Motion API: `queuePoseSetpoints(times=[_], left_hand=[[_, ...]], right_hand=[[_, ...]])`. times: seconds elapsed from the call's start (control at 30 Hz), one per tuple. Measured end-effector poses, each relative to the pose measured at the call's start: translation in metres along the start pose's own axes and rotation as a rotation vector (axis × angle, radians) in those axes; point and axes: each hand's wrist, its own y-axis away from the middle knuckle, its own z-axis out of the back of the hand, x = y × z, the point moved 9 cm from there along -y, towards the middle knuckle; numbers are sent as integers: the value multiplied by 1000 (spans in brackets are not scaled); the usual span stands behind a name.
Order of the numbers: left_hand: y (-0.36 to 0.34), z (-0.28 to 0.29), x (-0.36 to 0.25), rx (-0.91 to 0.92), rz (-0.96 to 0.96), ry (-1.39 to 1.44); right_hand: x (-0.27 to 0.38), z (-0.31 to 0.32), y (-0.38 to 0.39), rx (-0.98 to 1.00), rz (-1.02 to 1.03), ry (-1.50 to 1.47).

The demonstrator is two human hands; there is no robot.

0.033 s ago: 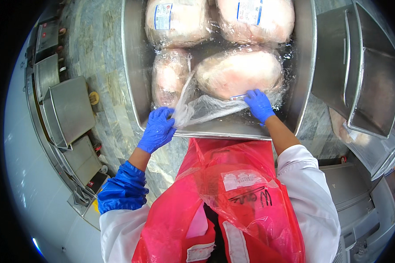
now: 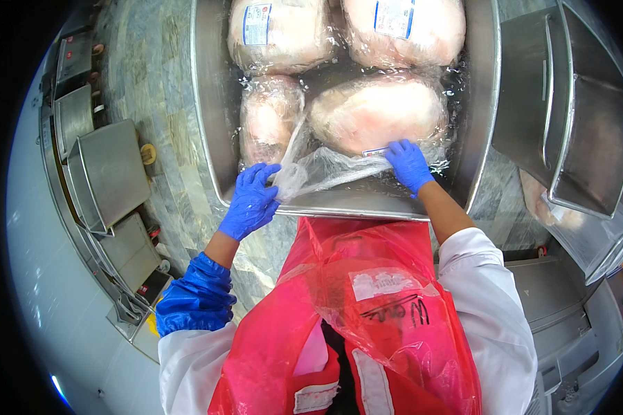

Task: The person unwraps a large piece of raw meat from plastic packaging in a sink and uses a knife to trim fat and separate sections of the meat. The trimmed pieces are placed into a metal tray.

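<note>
In a large metal tub (image 2: 208, 117), my blue-gloved left hand (image 2: 250, 202) is at the near left rim, its fingers curled on the gathered edge of a clear plastic bag (image 2: 318, 170). The bag's loose film stretches across the near end of the tub to my gloved right hand (image 2: 408, 166), whose fingers close on the film. A large pale piece of meat (image 2: 377, 114) lies in the bag, just beyond my right hand. A small white-and-blue label (image 2: 374, 152) shows beside those fingertips. The undersides of my fingers are hidden.
A narrower wrapped piece of meat (image 2: 270, 117) lies at left in the tub, and two labelled ones (image 2: 284, 52) (image 2: 429, 45) lie at the far end. Metal bins (image 2: 595, 138) stand at right, metal carts (image 2: 114, 176) at left. A red plastic apron (image 2: 367, 332) covers my front.
My left fingers have lifted and spread slightly at the bag's edge, and the film has shifted a little between my hands. My right hand stays nearly still.
</note>
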Motion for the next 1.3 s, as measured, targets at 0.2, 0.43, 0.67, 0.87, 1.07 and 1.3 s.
queuePoseSetpoints(times=[0.2, 0.43, 0.67, 0.87, 1.07, 1.3], left_hand=[[-19, -20, -4, 17, -95, 301], [4, -33, 11, 379, -51, 179], [5, -42, 23, 212, 79, 334], [26, -115, 40, 484, 226, 243], [17, -92, 52, 223, 296, 343], [-15, -70, 70, 112, 218, 342]], right_hand=[[37, -1, -21, 1, 164, 151], [25, -32, -9, 28, 356, 148], [16, -18, -8, 26, 183, 0], [-6, -30, -22, 81, -32, -385], [-7, 25, -37, 65, -78, -550], [38, 111, -33, -120, -99, -631]])
